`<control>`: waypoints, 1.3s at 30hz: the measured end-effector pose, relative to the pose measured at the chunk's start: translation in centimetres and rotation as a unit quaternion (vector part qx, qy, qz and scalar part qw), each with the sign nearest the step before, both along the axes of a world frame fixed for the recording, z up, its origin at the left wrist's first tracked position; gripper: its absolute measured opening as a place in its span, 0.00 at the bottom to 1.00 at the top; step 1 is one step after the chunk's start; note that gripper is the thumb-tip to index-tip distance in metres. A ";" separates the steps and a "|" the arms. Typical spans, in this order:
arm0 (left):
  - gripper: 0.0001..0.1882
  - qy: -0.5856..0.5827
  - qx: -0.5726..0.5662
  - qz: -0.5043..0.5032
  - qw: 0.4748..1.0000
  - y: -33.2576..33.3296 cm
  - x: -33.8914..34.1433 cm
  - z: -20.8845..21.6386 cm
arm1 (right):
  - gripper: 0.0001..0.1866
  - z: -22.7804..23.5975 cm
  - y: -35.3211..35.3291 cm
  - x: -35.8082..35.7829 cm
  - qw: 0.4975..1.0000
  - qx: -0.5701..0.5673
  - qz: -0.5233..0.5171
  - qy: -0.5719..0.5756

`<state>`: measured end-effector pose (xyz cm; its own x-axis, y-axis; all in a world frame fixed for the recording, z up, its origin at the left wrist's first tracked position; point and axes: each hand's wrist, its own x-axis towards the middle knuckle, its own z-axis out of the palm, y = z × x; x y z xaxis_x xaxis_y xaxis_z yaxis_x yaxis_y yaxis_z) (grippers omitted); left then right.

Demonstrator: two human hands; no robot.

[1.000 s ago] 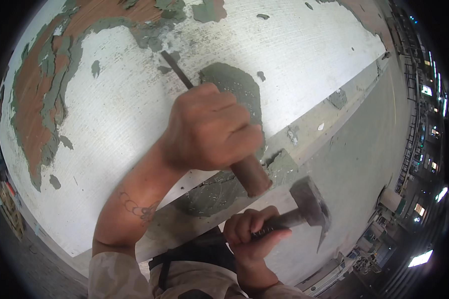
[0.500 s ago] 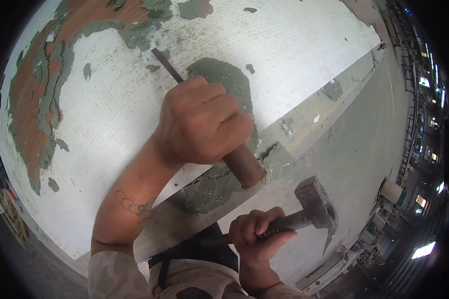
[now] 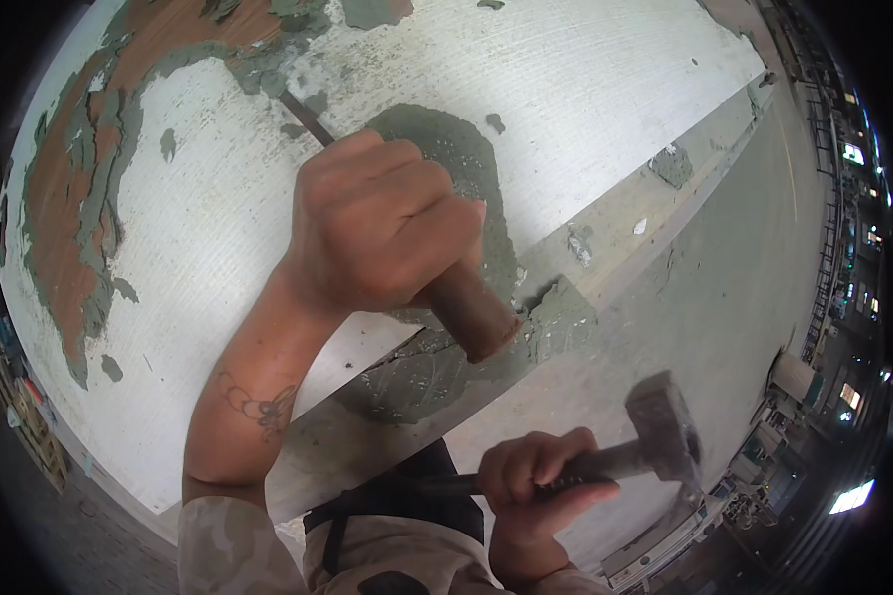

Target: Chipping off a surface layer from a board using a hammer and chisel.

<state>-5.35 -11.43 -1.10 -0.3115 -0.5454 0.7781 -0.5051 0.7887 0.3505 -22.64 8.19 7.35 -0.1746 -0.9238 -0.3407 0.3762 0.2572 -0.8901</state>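
My left hand (image 3: 382,223) is closed in a fist around a chisel (image 3: 474,319). The thick rusty-brown butt of the chisel sticks out below the fist, and its thin dark shaft points up and left. The shaft's tip lies at a patch of grey-green coating (image 3: 258,77) on the large white board (image 3: 228,198). Lower right, my right hand (image 3: 536,481) grips a hammer (image 3: 663,426) by its dark handle, thumb laid along it. The hammer's head is off to the right, apart from the chisel.
Brown bare areas (image 3: 60,238) with flaking green edges cover the board's left and top. A larger green patch (image 3: 437,139) lies behind my fist. The board's stepped edge (image 3: 655,198) runs diagonally, with a greenish floor (image 3: 734,258) beyond. Workshop equipment (image 3: 764,476) stands far right.
My left hand and the chisel have shifted up and left, bringing the tip to the coating's edge. My right hand and the hammer have moved right and slightly down, away from the chisel.
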 end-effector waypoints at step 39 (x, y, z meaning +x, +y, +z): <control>0.14 0.002 0.031 -0.034 0.999 0.5 0.7 0.4 | 0.37 -0.1 -1.8 4.2 0.994 0.104 -0.018 0.009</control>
<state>-4.69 -10.91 -0.71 -0.3463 -0.5701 0.7450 -0.4490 0.7980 0.4019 -18.43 6.37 7.27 -0.2132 -0.8266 -0.5208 0.3732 0.4237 -0.8253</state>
